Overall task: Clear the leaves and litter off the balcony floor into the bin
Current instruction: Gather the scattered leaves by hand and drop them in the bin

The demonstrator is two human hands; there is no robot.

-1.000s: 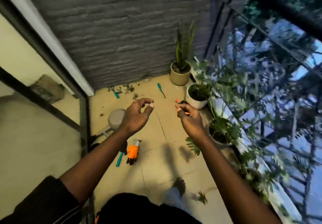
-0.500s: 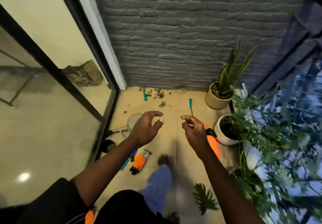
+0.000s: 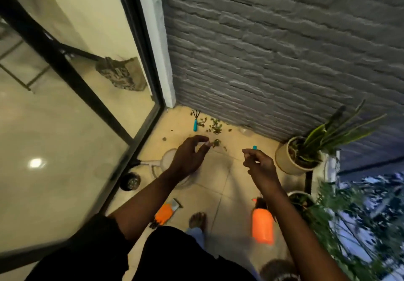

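- Several small, dry, green-brown leaf scraps (image 3: 213,125) lie loose on the beige tiled floor (image 3: 218,180), right at the foot of the grey brick wall (image 3: 273,51); a few more lie a little farther out from that wall.
- They look very light, thin and brittle; I judge that a hard pinch will crumble them and a little air will scatter them; it is better to gather them in a heap and scoop from below with both palms.
- The left hand (image 3: 189,156) hovers out from the wall, fingers loosely curled, thumb and forefinger apart, nothing in it; the right hand (image 3: 260,164) has thumb and forefinger close together; I cannot tell whether it pinches something.
- The teal-handled small hand rake (image 3: 195,121) lies at the foot of the wall just beside the scraps; it may help to pull them together.
- The round beige pot (image 3: 282,160) against the wall holds a plant with long stiff leaves; the white pot (image 3: 294,194), farther from the wall, holds dark soil and is half hidden; no bin is in view.
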